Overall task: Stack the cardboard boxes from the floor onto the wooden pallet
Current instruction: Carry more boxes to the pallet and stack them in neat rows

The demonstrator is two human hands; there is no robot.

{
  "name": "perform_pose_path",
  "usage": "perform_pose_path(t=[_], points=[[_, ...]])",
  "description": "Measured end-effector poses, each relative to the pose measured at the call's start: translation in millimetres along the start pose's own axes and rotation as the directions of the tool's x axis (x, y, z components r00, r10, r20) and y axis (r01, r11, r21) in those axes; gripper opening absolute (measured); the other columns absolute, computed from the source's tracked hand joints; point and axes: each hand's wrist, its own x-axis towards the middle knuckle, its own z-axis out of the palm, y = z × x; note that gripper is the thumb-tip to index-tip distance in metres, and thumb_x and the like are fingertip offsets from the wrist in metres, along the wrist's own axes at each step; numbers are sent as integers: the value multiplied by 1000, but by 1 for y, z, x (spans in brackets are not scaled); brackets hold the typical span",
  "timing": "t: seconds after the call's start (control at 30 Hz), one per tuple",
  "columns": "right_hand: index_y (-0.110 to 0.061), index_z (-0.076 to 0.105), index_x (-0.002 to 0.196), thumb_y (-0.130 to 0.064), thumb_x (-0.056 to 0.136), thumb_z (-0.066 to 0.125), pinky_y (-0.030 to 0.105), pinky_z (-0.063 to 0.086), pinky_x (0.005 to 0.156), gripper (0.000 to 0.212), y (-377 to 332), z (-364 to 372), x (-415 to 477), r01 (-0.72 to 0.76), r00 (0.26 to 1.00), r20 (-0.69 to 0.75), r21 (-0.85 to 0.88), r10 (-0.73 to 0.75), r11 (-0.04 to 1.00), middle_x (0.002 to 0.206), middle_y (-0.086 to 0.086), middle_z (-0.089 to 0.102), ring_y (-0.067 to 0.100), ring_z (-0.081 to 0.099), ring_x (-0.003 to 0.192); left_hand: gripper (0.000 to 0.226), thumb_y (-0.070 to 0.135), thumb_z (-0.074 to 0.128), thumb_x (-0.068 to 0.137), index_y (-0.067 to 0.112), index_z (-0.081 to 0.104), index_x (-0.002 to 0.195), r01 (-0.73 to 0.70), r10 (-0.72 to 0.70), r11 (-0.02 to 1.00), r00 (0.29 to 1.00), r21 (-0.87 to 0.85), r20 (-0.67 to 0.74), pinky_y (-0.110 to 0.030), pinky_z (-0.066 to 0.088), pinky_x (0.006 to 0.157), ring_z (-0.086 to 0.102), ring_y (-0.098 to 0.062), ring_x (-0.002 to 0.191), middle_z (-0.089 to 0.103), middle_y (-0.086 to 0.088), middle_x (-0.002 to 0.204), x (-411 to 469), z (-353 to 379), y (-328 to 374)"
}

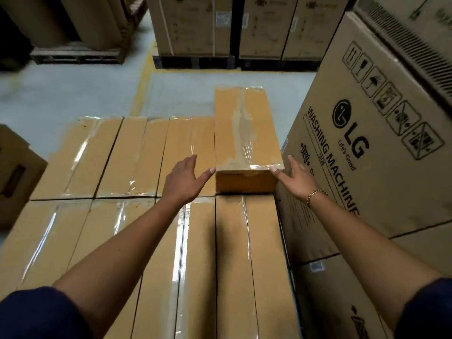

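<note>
A long taped cardboard box (247, 128) lies on top of a flat layer of similar boxes (117, 157), at the layer's far right. My left hand (183, 179) reaches toward its near left corner, fingers straight, thumb tip at the corner. My right hand (297, 177) is spread at its near right corner, thumb tip touching the edge. Neither hand grips anything. The pallet beneath the layer is hidden.
Tall LG washing machine cartons (367, 148) stand close on the right. A brown carton (17, 172) sits at the left edge. More cartons on dark pallets (234, 28) and a wooden pallet with rolls (75, 55) stand across the grey floor with its yellow line (141, 86).
</note>
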Motion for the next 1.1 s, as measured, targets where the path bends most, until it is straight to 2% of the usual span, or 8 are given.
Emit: perform_pose_path(t=[0.13, 0.23, 0.37, 0.6, 0.83, 1.1], points=[[-25, 14, 164, -77, 92, 43, 57, 20, 124, 94, -32, -12, -69, 52, 998, 38, -21, -51, 998, 171, 6, 17, 31, 20, 156, 86, 72, 40, 98, 19, 24, 163, -4, 5, 1000, 999, 20, -40, -51, 28, 121, 26, -28, 154, 28, -8, 169, -68, -53, 0], [-23, 16, 164, -72, 96, 44, 55, 21, 124, 89, -49, -14, -111, 165, 985, 56, -67, -161, 984, 171, 4, 18, 29, 21, 156, 86, 72, 41, 97, 20, 23, 164, 15, -13, 1000, 995, 20, -94, -49, 25, 122, 22, -27, 156, 26, -7, 170, -123, -83, -8], [-22, 16, 164, -70, 97, 42, 50, 23, 125, 87, -78, -13, -153, 303, 951, 92, -88, -295, 949, 171, 1, 18, 24, 21, 156, 89, 74, 38, 95, 20, 22, 164, 86, -86, 996, 980, -5, -178, -49, 24, 124, 21, -26, 157, 26, -6, 170, -197, -117, -25], [-18, 18, 164, -63, 100, 44, 44, 23, 124, 82, -146, 13, -234, 490, 865, 171, -83, -472, 868, 171, 3, 18, 24, 21, 156, 83, 71, 39, 99, 21, 24, 164, 209, -213, 977, 921, -46, -327, -47, 23, 122, 22, -24, 156, 28, -3, 169, -312, -171, -72], [-21, 16, 164, -63, 101, 41, 45, 22, 123, 79, -248, 84, -309, 658, 744, 245, -109, -621, 745, 171, 2, 15, 25, 19, 156, 85, 74, 38, 97, 22, 27, 163, 323, -338, 940, 842, -108, -421, -48, 25, 124, 24, -26, 156, 30, -4, 168, -400, -226, -166], [-21, 19, 164, -63, 101, 44, 42, 25, 121, 79, -390, 212, -383, 744, 637, 287, 13, -715, 668, 170, 2, 20, 23, 23, 155, 81, 71, 37, 99, 22, 27, 163, 440, -429, 894, 780, -88, -456, -48, 25, 121, 24, -27, 155, 30, -5, 168, -504, -301, -303]])
